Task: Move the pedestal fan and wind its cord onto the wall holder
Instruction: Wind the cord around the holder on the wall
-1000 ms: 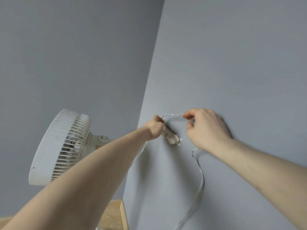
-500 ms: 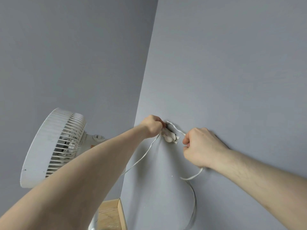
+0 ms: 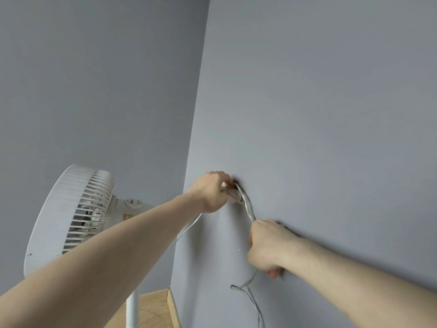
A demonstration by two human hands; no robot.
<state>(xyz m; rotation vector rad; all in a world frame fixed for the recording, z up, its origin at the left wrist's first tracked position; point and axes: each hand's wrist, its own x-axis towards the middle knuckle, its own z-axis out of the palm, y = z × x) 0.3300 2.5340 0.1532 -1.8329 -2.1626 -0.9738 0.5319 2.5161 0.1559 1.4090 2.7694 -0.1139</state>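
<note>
A white pedestal fan (image 3: 71,216) stands in the room corner at the left, its head facing left. Its thin white cord (image 3: 248,208) runs over a small pale wall holder (image 3: 235,196) on the grey right wall. My left hand (image 3: 210,190) is closed at the holder, pinching the cord against it. My right hand (image 3: 267,247) is a fist on the cord below and right of the holder, and pulls the strand taut. Below that fist the cord loops (image 3: 241,286) and hangs down the wall. Another strand (image 3: 186,230) leads from my left hand toward the fan.
Two grey walls meet in a corner (image 3: 196,129) just left of the holder. The fan's white pole (image 3: 133,308) stands on a wooden floor (image 3: 153,311) with a wooden skirting board (image 3: 173,308) along the right wall.
My right hand has carried the cord from above the holder, over it and down to below right. The left hand stayed at the holder. The view shifted slightly.
</note>
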